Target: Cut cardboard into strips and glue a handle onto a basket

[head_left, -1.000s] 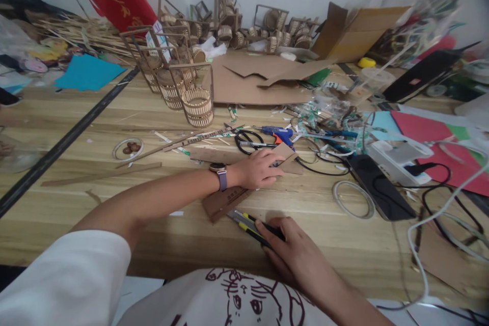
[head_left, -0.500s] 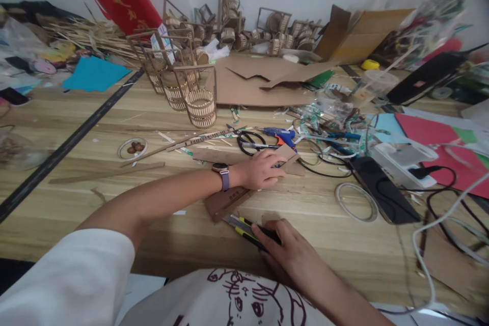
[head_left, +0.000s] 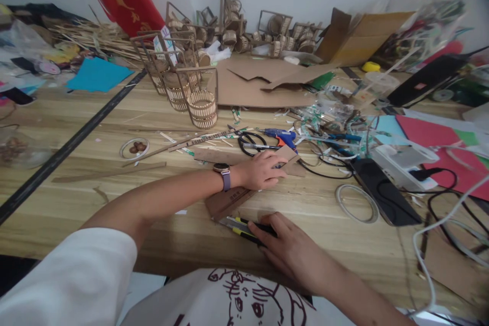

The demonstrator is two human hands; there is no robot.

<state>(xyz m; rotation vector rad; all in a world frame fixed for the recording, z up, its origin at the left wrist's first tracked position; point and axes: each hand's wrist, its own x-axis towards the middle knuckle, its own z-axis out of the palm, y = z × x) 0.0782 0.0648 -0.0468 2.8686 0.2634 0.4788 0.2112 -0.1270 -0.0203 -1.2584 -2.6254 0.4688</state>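
Note:
My left hand (head_left: 263, 169) lies with fingers outstretched on a brown cardboard piece (head_left: 229, 200), pressing it to the tabletop. A watch with a purple band (head_left: 225, 175) is on that wrist. My right hand (head_left: 286, 244) grips a yellow and black utility knife (head_left: 246, 230), its blade pointing left. The blade tip is at the cardboard's lower left corner; whether it touches I cannot tell. Beyond my left hand lie another cardboard strip (head_left: 217, 156), black-handled scissors (head_left: 252, 143) and a blue glue gun (head_left: 280, 135).
Small slatted wooden buckets with frames (head_left: 202, 109) stand behind, beside a cardboard sheet (head_left: 244, 86). To the right are a tape roll (head_left: 357, 204), a black phone (head_left: 385, 191), a white power strip (head_left: 401, 163) and cables. A ring with brown beads (head_left: 134, 148) sits left.
My right hand has brought the knife slightly up and left, so its blade now reaches the cardboard's lower corner. The left hand stays in place on the cardboard.

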